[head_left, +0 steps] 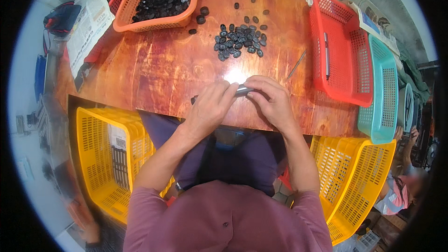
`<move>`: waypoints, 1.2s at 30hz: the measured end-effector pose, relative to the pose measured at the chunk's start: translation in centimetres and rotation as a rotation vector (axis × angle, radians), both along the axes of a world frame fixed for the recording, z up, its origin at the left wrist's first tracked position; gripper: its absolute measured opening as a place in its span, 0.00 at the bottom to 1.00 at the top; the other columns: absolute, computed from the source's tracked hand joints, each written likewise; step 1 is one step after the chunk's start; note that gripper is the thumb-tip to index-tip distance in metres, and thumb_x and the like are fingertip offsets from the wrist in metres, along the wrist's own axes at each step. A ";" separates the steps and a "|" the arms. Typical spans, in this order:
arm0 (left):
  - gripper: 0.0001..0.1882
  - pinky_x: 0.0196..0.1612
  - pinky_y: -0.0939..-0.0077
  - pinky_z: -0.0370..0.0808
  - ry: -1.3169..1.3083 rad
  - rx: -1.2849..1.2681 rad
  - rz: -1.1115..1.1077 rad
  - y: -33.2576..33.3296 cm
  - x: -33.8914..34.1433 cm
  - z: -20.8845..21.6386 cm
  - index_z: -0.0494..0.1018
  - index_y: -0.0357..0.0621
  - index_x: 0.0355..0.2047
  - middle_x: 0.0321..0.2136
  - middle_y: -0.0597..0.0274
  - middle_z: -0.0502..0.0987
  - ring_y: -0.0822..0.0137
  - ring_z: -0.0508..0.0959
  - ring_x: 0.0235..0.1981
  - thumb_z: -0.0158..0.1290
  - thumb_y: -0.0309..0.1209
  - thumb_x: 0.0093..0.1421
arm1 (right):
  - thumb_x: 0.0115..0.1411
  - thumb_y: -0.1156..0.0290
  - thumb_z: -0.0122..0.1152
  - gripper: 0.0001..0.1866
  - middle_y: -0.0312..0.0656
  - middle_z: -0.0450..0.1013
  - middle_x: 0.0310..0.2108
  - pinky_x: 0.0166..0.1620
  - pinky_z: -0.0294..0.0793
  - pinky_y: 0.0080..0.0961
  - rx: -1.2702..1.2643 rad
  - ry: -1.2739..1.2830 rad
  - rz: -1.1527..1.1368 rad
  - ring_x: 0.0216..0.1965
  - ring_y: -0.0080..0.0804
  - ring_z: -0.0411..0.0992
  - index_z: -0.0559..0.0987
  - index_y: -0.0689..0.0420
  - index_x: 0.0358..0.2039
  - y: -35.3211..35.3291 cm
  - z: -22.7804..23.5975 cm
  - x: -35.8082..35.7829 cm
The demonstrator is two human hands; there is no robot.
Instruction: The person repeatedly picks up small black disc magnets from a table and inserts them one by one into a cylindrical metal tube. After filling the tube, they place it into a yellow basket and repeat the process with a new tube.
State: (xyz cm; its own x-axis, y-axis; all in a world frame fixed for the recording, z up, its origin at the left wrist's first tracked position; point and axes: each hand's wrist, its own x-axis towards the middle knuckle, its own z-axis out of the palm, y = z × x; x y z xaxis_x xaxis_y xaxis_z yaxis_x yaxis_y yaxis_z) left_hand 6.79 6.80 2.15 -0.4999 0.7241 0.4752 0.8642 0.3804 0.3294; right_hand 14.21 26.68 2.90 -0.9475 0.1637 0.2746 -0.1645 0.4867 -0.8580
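Note:
Just past the table's near edge, a slim dark bar-shaped piece [242, 90] with a shiny grey face spans my two hands; its exact kind I cannot make out. My left hand [212, 108] is closed round its left part, and a dark end pokes out beyond that hand. The fingers and thumb of my right hand [272, 100] pinch its right end. Beyond my hands lies a loose cluster of small black oval parts [239, 40] on the wooden table [172, 77]. To the right of that cluster rests a thin metal rod [297, 64].
An orange basket [154, 24] full of black parts stands far left, by a newspaper [88, 28]. On the right are a red basket [345, 84] holding a pen-like stick and a green basket [382, 116]. Yellow crates [91, 158] flank my legs. Another person sits at lower right.

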 end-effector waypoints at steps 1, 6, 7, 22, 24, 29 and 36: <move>0.21 0.45 0.63 0.76 0.004 0.003 0.008 0.0 0.0 0.0 0.75 0.40 0.50 0.39 0.55 0.76 0.54 0.78 0.40 0.64 0.27 0.57 | 0.54 0.81 0.67 0.12 0.47 0.80 0.42 0.49 0.77 0.32 0.019 0.019 -0.006 0.44 0.42 0.78 0.83 0.62 0.40 -0.1 0.0 0.0; 0.19 0.42 0.65 0.75 -0.013 -0.042 0.032 0.0 -0.1 0.9 0.76 0.42 0.48 0.36 0.61 0.77 0.59 0.78 0.38 0.64 0.30 0.56 | 0.53 0.82 0.67 0.12 0.46 0.80 0.42 0.48 0.77 0.33 0.040 0.029 -0.021 0.43 0.43 0.78 0.83 0.62 0.40 -0.2 -0.2 0.2; 0.19 0.41 0.66 0.75 0.016 -0.060 0.038 0.0 -0.1 1.2 0.77 0.43 0.48 0.36 0.62 0.77 0.60 0.78 0.37 0.64 0.30 0.55 | 0.53 0.82 0.67 0.12 0.46 0.80 0.41 0.48 0.77 0.33 0.053 0.021 -0.022 0.43 0.43 0.78 0.83 0.62 0.39 -0.2 -0.2 0.3; 0.17 0.38 0.66 0.73 -0.039 -0.033 -0.023 -0.6 -1.0 0.7 0.78 0.43 0.44 0.33 0.62 0.75 0.61 0.77 0.36 0.64 0.32 0.53 | 0.64 0.64 0.59 0.13 0.53 0.72 0.33 0.43 0.69 0.45 0.358 -0.097 -0.275 0.39 0.54 0.71 0.77 0.63 0.33 -3.3 0.6 -6.9; 0.18 0.39 0.66 0.73 -0.031 -0.021 -0.027 -0.4 -1.1 0.6 0.77 0.43 0.44 0.33 0.62 0.75 0.60 0.77 0.36 0.64 0.33 0.53 | 0.64 0.65 0.59 0.12 0.52 0.71 0.32 0.43 0.68 0.45 0.408 -0.092 -0.334 0.39 0.53 0.70 0.76 0.62 0.32 -3.2 -0.2 -6.9; 0.21 0.40 0.66 0.74 -0.096 -0.043 -0.018 -0.7 -1.5 0.9 0.76 0.43 0.46 0.33 0.61 0.75 0.60 0.76 0.36 0.65 0.35 0.52 | 0.62 0.69 0.57 0.07 0.50 0.70 0.33 0.42 0.66 0.45 0.529 -0.097 -0.342 0.39 0.51 0.70 0.76 0.60 0.31 -3.4 0.1 -6.9; 0.23 0.39 0.66 0.74 -0.110 -0.102 -0.009 -1.0 -1.6 0.2 0.76 0.43 0.47 0.35 0.61 0.75 0.58 0.76 0.37 0.65 0.36 0.52 | 0.60 0.70 0.57 0.06 0.47 0.68 0.31 0.41 0.64 0.43 0.532 -0.086 -0.333 0.37 0.49 0.68 0.74 0.58 0.29 -3.4 -0.4 -7.2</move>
State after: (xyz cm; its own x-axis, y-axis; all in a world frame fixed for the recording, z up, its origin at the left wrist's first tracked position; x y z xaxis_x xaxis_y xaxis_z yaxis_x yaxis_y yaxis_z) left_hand 5.19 5.82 2.32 -0.5382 0.7705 0.3414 0.8284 0.4092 0.3825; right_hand 7.02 23.31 2.47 -0.8916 0.3153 0.3249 0.1274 0.8634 -0.4883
